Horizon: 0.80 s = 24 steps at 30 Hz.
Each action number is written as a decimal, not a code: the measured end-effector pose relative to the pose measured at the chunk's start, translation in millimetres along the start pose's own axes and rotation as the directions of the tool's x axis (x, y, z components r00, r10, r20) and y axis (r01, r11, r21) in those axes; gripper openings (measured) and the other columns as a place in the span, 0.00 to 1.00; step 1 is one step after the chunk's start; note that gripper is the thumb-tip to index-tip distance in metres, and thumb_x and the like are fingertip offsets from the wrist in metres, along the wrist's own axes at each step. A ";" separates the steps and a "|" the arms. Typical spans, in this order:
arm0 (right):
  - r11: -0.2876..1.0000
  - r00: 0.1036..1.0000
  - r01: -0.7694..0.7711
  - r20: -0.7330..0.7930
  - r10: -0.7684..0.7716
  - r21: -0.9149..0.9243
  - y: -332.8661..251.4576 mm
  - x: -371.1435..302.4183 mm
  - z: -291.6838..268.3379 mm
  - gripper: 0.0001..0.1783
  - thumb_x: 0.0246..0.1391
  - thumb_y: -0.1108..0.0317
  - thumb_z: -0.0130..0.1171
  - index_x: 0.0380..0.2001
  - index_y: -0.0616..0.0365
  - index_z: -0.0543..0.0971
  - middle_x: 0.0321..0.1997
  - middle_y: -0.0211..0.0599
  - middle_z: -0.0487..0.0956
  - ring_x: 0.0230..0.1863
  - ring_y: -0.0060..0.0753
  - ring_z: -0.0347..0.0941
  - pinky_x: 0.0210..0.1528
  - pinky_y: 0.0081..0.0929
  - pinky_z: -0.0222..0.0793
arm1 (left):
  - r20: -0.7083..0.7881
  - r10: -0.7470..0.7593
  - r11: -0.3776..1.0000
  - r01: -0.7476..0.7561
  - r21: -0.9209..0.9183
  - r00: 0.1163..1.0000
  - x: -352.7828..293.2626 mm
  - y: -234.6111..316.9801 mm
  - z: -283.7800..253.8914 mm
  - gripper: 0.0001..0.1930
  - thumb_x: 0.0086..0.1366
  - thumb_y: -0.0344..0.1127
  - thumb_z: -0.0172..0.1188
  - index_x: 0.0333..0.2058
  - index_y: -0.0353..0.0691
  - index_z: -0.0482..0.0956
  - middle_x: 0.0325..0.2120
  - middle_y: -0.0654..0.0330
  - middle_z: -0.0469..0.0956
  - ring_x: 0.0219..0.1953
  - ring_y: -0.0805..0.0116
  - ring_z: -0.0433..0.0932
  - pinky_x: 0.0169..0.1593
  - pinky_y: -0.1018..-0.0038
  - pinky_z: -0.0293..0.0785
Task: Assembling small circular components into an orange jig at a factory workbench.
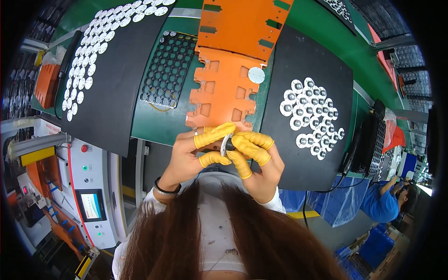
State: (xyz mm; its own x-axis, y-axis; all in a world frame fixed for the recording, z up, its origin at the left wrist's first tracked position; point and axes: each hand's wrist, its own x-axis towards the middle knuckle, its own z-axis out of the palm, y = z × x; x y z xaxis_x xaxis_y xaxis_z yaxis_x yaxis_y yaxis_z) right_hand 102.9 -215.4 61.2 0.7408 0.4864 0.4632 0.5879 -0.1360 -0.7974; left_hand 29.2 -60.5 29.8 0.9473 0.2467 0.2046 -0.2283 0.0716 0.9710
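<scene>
In the head view, a white disc [224, 145] stands on edge between the person's hands, just off the near end of the orange board [223, 93]. Its long axis runs toward and away from the body, the far end leaning slightly right; its flat face turns left, and a dark knob [230, 145] points right.

One disc is held, in two hands. The left hand [185, 153], with two yellow finger covers showing, pinches the disc's rim between thumb and finger, so the disc lies at its fingertips, to its right. The right hand [262, 169], with three covers showing, has its fingers bunched around the knob; the disc sits to the left of those fingertips.

One plain disc [256, 75] rests at the right edge of the orange board, and one orange panel [235, 21] adjoins its far end. Left of the board lies one black tray [165, 70] of round pockets, with two small discs [169, 33] at its far left corner. Farther left, a black mat [112, 98] bears dozens of white discs. Right of the board, a second mat [298, 51] carries roughly thirty knobbed discs [312, 109], too crowded for an exact count.
</scene>
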 end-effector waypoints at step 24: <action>0.985 0.995 -0.084 0.071 0.073 0.153 16.0 5.5 -1.3 0.11 0.50 0.79 0.66 0.39 0.69 0.81 0.40 0.43 0.78 0.41 0.36 0.78 0.42 0.26 0.76 | -0.032 -0.136 0.952 0.122 -0.280 0.990 4.1 -8.8 5.5 0.27 0.60 0.26 0.66 0.58 0.29 0.70 0.46 0.54 0.80 0.42 0.66 0.82 0.46 0.73 0.81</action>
State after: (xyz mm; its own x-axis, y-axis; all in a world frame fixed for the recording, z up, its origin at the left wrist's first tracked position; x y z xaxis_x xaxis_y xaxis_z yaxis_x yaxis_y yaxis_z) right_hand 116.8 -216.1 51.4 0.7570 0.5354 0.3747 0.4671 -0.0424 -0.8832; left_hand 36.4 -65.5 22.8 0.9618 0.2656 0.0663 -0.1650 0.3692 0.9146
